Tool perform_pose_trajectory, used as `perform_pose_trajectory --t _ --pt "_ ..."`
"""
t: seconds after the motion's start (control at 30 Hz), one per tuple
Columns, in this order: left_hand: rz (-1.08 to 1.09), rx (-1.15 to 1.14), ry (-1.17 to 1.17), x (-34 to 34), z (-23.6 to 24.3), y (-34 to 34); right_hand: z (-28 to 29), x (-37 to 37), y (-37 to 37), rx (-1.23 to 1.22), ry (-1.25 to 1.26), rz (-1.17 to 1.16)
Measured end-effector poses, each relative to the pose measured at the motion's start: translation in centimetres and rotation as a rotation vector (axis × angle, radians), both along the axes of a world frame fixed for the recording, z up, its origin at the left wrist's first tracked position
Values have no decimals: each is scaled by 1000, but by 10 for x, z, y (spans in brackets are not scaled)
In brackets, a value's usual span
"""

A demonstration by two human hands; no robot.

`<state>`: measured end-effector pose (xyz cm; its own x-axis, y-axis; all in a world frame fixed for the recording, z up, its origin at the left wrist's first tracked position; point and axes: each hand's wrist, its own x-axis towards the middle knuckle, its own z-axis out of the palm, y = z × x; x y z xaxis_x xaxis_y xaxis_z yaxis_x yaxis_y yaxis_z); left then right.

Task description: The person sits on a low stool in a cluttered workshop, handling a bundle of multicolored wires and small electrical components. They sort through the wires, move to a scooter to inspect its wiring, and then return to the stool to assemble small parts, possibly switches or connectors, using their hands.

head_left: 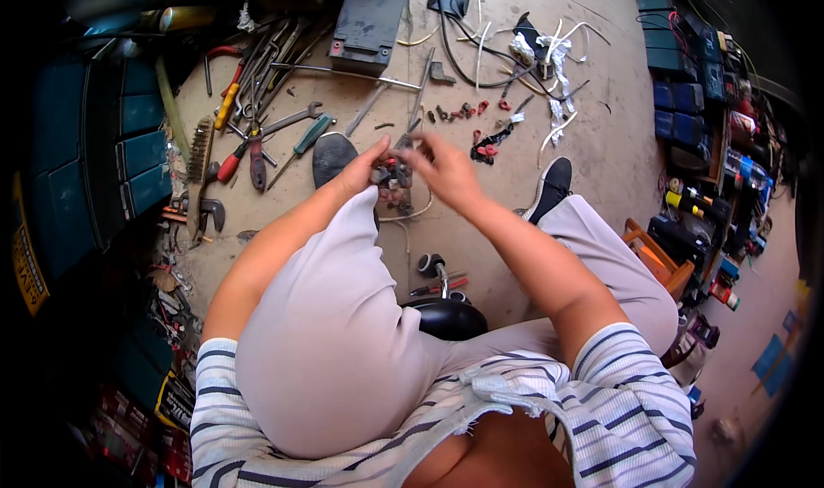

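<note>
Small parts worked between two bare hands

A clustered handful of small dark and red parts [392,175] was found between the hands, just beyond the raised knee in pale grey cloth trousers [313,316] and beside a black textured shoe [334,157]. The bare left hand [362,172] was curled against the cluster's left side, which appeared to be grasped there. The bare right hand [448,175] was held over the other side with fingers bent and blurred; whether a piece was pinched in it could not be told. Nor could it be told which of the lowest pieces were held and which were lying on the floor.

For good handling, the cluster was best steadied by the left hand while single pieces were turned or freed by the right fingertips, without tugging at the whole bunch. Loose bits were likely to be dropped, so a low working height was advisable. Finished pieces were best kept apart from the scattered row of small red and dark pieces [464,110] beyond. The teal-handled screwdriver [312,135] and the long wire-bristled brush [200,149] were lying to the left, should stuck or dirty parts be met.
</note>
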<state>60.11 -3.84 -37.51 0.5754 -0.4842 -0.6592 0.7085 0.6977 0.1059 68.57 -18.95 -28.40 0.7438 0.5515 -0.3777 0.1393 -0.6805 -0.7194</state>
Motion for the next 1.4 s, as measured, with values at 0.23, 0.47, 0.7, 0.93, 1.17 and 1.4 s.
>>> perform_pose_trajectory --t 0.23,0.47,0.7,0.93,1.17,1.4 --pt "162 46 108 1 2 -1 -78 105 2 -303 -288 -97" --pt "345 -30 123 -4 0 2 -99 122 9 -561 -267 14" --pt "410 -13 133 -1 -4 0 -79 66 -16 -192 -107 -26" --pt "421 -94 114 3 1 2 -11 -3 -14 19 67 13" --pt "318 52 160 6 6 -1 -79 48 -74 -105 -114 -301" --pt "288 8 168 3 5 1 -107 105 -98 -301 -350 -505"
